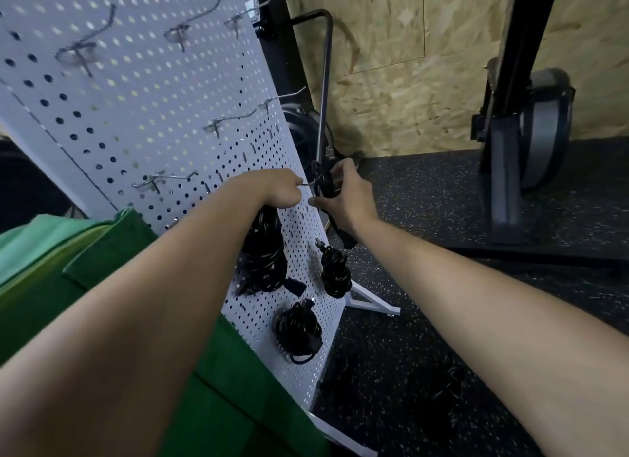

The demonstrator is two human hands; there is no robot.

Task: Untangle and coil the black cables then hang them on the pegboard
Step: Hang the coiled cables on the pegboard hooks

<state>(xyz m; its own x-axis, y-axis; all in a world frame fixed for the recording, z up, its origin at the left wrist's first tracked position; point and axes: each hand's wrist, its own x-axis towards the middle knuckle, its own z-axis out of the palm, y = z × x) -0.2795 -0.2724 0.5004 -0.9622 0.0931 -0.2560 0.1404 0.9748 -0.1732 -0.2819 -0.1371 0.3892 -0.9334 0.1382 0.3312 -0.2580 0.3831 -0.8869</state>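
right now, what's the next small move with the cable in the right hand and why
Probably slip the cable coil over the hook: the left hand pinches that hook, and the right hand holds the coil just beside its tip.

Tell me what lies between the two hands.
Head view: the metal hook pinched by the left hand, and the black cable coil gripped by the right hand.

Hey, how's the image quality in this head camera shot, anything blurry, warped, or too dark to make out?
Head view: motion blur smears and doubles the upper hooks on the pegboard; the left hand pinching a peg hook and the right hand gripping a black cable look sharper; wide-angle distortion makes the near forearms loom large; the hung cable coils are near-featureless black with small glints.
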